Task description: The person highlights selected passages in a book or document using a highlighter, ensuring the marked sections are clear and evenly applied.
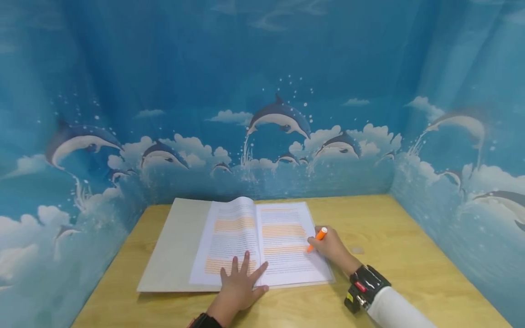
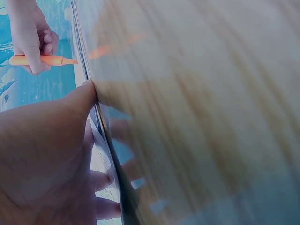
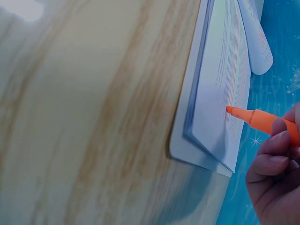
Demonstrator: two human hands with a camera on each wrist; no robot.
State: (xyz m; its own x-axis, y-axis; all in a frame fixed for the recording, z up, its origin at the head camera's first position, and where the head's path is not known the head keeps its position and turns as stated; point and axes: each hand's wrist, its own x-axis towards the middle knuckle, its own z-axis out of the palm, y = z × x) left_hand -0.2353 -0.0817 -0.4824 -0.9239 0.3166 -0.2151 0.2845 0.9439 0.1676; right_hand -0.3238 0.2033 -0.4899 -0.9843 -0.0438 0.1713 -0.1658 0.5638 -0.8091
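Note:
An open book point(image 1: 283, 269) with printed text lies on the table, and orange highlighted bands cross both of its pages. My right hand point(image 1: 331, 247) pinches an orange highlighter point(image 1: 317, 239) over the right page, its tip at the right end of a highlighted line. In the right wrist view, the highlighter point(image 3: 267, 123) points at the page, gripped by thumb and fingers. My left hand point(image 1: 239, 283) rests with spread fingers across the lower inner part of the book. The thumb of the left hand point(image 2: 51, 154) lies at the book's near edge in the left wrist view.
The book's pale cover point(image 1: 172, 255) extends to the left under the turned pages. A small pale flat piece point(image 1: 357, 250) lies right of the right hand on the wooden table point(image 1: 393, 228). A blue dolphin-print curtain point(image 1: 205, 91) encloses the table's back and sides.

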